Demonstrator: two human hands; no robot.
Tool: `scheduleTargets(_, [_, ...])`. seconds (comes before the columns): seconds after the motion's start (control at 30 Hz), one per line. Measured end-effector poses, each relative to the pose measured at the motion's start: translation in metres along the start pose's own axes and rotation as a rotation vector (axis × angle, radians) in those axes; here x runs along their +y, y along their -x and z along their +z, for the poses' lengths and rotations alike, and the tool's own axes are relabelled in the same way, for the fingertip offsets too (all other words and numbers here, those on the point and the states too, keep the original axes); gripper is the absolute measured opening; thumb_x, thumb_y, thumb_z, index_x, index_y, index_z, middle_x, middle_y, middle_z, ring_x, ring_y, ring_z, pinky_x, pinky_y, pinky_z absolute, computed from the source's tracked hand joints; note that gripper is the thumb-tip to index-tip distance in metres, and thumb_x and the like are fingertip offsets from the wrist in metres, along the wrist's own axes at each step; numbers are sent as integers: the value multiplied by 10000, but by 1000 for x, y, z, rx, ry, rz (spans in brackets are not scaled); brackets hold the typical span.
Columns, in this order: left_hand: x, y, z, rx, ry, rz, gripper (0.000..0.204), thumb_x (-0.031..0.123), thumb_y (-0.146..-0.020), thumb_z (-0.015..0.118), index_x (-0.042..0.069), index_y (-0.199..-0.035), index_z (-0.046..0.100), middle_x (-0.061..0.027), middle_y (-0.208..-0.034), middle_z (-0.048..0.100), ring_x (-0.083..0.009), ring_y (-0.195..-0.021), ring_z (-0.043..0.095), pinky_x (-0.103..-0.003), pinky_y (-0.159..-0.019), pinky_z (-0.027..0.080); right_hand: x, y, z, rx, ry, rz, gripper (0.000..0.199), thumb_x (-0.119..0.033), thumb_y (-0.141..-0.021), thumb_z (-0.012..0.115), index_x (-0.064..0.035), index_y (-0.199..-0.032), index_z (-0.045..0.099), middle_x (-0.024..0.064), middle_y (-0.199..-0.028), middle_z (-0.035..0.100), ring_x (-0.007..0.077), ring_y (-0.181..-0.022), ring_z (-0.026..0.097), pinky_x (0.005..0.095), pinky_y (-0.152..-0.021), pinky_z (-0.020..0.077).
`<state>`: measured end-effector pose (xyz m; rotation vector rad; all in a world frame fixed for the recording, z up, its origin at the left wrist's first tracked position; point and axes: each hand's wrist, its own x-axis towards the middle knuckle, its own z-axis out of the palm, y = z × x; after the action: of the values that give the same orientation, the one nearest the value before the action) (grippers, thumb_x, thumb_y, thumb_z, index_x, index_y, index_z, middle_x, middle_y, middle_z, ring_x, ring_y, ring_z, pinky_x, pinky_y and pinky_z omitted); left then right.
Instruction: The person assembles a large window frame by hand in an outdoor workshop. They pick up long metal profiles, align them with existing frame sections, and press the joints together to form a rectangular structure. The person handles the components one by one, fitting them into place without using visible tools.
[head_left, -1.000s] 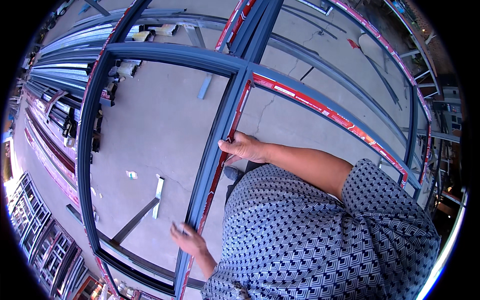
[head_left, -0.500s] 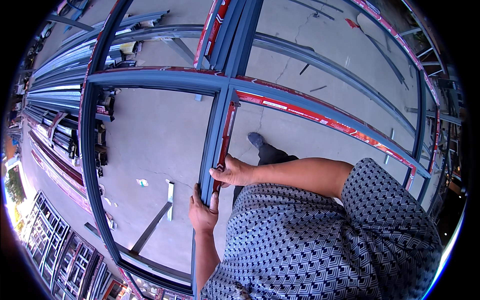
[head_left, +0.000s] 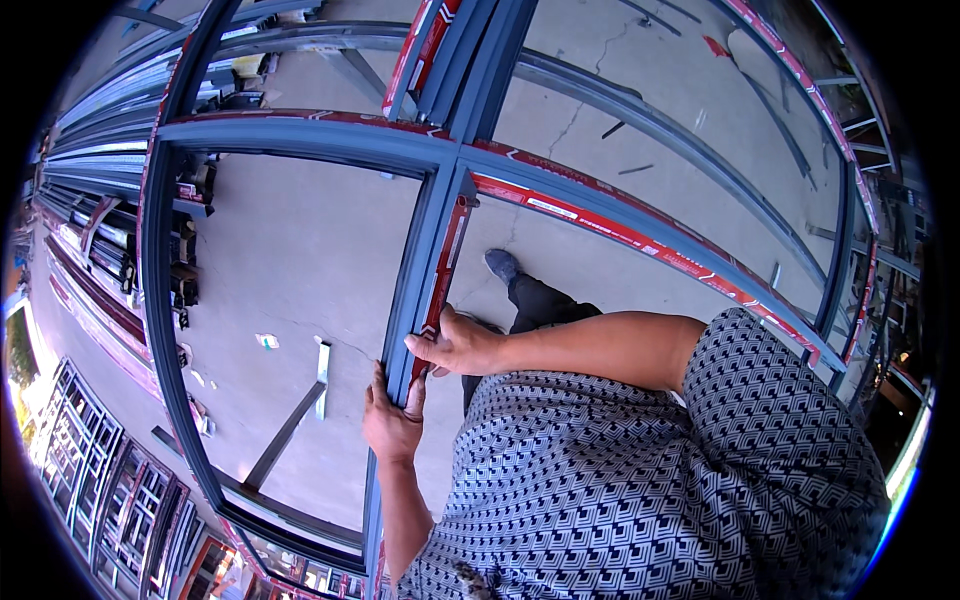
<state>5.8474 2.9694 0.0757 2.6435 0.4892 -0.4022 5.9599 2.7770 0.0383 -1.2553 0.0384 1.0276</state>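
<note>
A large dark grey metal window frame (head_left: pixel 430 230) stretches before me, its bars crossing near the upper middle. Along the right side of its middle upright bar runs a narrow strip (head_left: pixel 447 255) covered in red film; I cannot tell whether it is a separate piece. My left hand (head_left: pixel 392 422) is closed round the bar, fingers on its left side and thumb on its right. Just above it, my right hand (head_left: pixel 462 345) grips the bar and red strip from the right, thumb across the front. Some of its fingers are hidden behind.
Long metal profiles (head_left: pixel 100 125) lie stacked on the floor at left. Grid-like metal frames (head_left: pixel 80 440) stand at lower left. A loose metal bar (head_left: pixel 285 438) lies on the floor beyond the left opening. My shoe (head_left: pixel 502 264) shows through the frame. Another red-filmed crossbar (head_left: pixel 620 233) extends right.
The view has shifted a little, so the frame and both hands appear slightly further left. Both hands keep their hold on the upright bar.
</note>
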Motion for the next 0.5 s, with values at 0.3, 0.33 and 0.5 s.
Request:
scheduleTargets(0.3, [-5, 4, 2, 97, 39, -71, 882, 721, -924, 714, -19, -1402, 680, -222, -1155, 777, -435, -973, 773, -479, -815, 627, 3, 3, 8, 24, 10, 24, 787, -487, -1072, 659, 22, -1493, 230, 176, -1264, 581, 229, -1054, 751, 378, -744, 710])
scheduleTargets(0.33, [-5, 4, 1, 99, 84, -81, 877, 704, -910, 743, -25, -1394, 683, -229, -1163, 776, -426, -992, 775, -472, -834, 627, 2, 5, 6, -2, 2, 17, 842, -502, -1064, 666, 42, -1505, 199, 201, -1307, 571, 243, -1078, 748, 373, -734, 710])
scheduleTargets(0.5, [-20, 7, 0, 106, 215, -75, 873, 580, -822, 899, -45, -1387, 673, -251, -1215, 764, -399, -1083, 773, -439, -929, 618, 17, -1, 15, -3, -51, -79, 844, -479, -1048, 707, 48, -1481, 209, 202, -1296, 583, 232, -1067, 743, 325, -708, 690])
